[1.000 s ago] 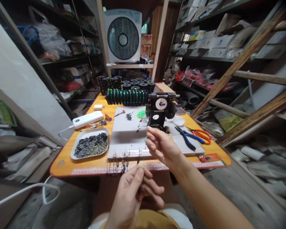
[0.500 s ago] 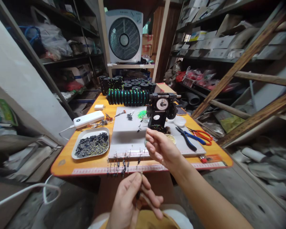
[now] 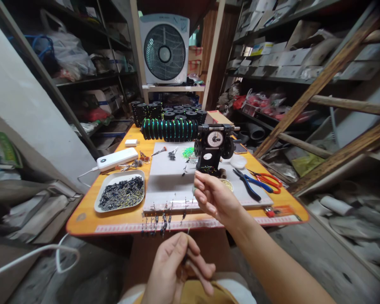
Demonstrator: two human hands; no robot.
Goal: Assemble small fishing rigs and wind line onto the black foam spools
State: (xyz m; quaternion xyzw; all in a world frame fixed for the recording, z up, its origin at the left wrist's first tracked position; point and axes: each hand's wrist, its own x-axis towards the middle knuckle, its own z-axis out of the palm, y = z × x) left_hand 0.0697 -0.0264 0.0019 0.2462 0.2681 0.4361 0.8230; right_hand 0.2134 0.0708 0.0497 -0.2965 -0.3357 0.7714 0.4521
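Low in front of me, my left hand is closed in a pinch. A thin pale strand shows above its thumb and forefinger, and something small and dark is partly hidden between the fingers. My right hand hovers over the front of the pale board, thumb and fingertips drawn together; whatever is between them is too fine to make out. Several small dark tackle pieces hang on strands along the board's front edge, just left of my hands. Behind my right hand stands a black winding machine with a row of black spools.
At left are a white tray of small dark metal parts and a white power bank. Blue-handled pliers and an orange-handled tool lie right. Stacked spools and a box fan stand behind. A wooden ladder leans right.
My left hand has dropped very slightly, and its lower fingers have shifted a little. My right hand stays almost where it was. The things on the table have not moved.
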